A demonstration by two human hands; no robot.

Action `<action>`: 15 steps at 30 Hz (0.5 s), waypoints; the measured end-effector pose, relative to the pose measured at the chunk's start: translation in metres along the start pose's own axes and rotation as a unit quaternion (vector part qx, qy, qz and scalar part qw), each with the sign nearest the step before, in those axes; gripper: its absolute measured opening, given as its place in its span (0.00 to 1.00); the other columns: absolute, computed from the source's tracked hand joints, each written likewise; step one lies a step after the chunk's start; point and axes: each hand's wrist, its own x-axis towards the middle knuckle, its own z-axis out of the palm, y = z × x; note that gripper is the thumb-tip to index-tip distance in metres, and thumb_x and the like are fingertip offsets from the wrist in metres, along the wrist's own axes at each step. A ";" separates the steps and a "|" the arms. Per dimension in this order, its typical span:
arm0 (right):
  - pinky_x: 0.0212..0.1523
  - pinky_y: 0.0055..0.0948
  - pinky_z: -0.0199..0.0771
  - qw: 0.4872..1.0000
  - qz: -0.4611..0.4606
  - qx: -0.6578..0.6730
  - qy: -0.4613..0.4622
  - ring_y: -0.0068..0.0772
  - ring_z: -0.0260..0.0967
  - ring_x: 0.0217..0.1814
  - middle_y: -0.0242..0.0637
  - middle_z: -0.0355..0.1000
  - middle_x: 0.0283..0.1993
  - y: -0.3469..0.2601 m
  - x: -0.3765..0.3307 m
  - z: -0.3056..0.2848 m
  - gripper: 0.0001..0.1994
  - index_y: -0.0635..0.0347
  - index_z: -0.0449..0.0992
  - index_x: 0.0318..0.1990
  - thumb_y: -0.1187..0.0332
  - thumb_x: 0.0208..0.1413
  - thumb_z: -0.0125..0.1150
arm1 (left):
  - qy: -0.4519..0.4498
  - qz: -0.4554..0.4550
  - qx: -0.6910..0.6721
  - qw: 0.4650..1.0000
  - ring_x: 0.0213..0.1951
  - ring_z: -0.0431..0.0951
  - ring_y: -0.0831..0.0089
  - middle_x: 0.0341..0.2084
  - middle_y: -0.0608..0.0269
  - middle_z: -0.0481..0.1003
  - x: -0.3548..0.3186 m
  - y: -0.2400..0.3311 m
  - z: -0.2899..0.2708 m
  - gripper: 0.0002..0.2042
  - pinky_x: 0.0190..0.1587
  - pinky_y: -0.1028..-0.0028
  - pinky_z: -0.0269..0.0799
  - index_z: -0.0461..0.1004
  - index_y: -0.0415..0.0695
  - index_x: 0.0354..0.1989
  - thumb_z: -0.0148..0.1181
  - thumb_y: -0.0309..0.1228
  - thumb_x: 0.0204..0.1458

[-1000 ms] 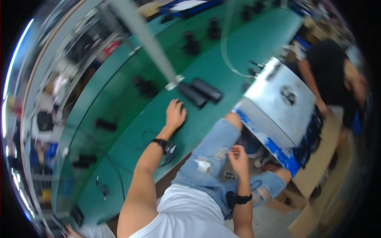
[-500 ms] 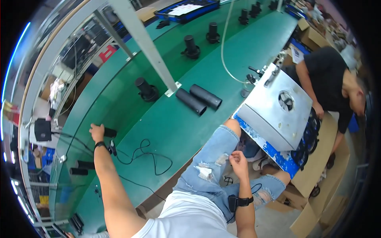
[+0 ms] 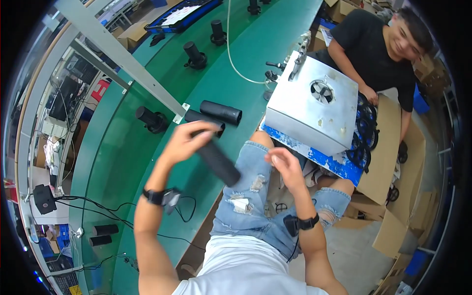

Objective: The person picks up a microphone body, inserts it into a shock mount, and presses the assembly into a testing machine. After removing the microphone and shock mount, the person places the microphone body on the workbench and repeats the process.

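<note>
My left hand (image 3: 186,140) grips one end of a black ridged tube (image 3: 219,164), which slants down over the table edge toward my left thigh. Above my lap, my right hand (image 3: 287,168) has its fingers loosely bent and apart, holding nothing. Two black tubes lie on the green table beyond the left hand: one tube (image 3: 220,112) shows fully, and the hand partly hides the other (image 3: 194,117). A black cylinder on a round base (image 3: 151,119) stands on the green belt farther left.
A metal box with a fan opening (image 3: 314,105) stands on a blue-edged support (image 3: 295,141) at right. Cardboard (image 3: 381,147) and black wheel-like parts (image 3: 363,132) lie beside it. A co-worker (image 3: 366,59) sits beyond. A grey post (image 3: 137,73) rises from the table; cables (image 3: 113,211) trail at left.
My left hand has come from the far left toward my lap, now carrying a black tube. My right hand has risen slightly, its fingers looser. The view has shifted, and the co-worker's head has turned.
</note>
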 end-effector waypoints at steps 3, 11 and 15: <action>0.49 0.31 0.72 0.956 0.057 0.224 -0.182 0.34 0.72 0.49 0.47 0.70 0.50 -0.023 0.013 -0.005 0.33 0.68 0.62 0.58 0.44 0.59 0.48 | -0.172 0.127 -0.121 0.969 0.50 0.69 0.72 0.48 0.58 0.71 0.063 0.033 0.072 0.22 0.51 0.71 0.66 0.67 0.40 0.58 0.57 0.34 0.55; 0.49 0.31 0.72 0.933 -0.130 0.334 -0.023 0.36 0.67 0.50 0.43 0.65 0.48 -0.052 0.008 -0.059 0.35 0.65 0.60 0.57 0.48 0.51 0.60 | -0.125 -0.032 -0.534 0.836 0.52 0.69 0.70 0.53 0.53 0.66 0.056 0.020 0.181 0.32 0.51 0.72 0.68 0.49 0.42 0.66 0.58 0.33 0.55; 0.53 0.33 0.69 0.956 -0.170 0.225 0.077 0.38 0.64 0.53 0.41 0.63 0.51 -0.059 0.004 -0.073 0.36 0.61 0.58 0.58 0.51 0.47 0.65 | -0.133 -0.020 -0.506 0.852 0.49 0.69 0.73 0.48 0.59 0.68 0.054 0.030 0.222 0.35 0.49 0.74 0.67 0.52 0.42 0.64 0.65 0.25 0.48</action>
